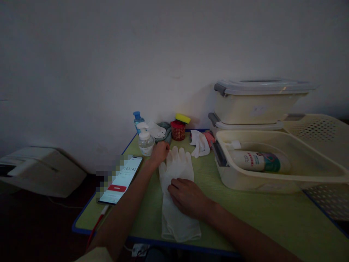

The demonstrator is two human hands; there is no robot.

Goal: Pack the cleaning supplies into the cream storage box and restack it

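A pair of white rubber gloves (pixel 177 171) lies flat and stacked on the green table (pixel 245 214), fingers pointing away from me. My left hand (pixel 160 152) is at the glove fingertips, its fingers curled and pinching the edge of the glove. My right hand (pixel 188 198) rests palm down on the middle of the gloves, fingers spread and flat, holding nothing.
A phone (pixel 121 179) with a lit timer lies at the left edge. Behind it stand clear pump bottles (pixel 145 140), a red basket (pixel 178 131) with a yellow sponge, and white cloth gloves (pixel 200 143). An open tub (pixel 272 178) holding a bottle and lidded stacked boxes (pixel 259 100) stand on the right.
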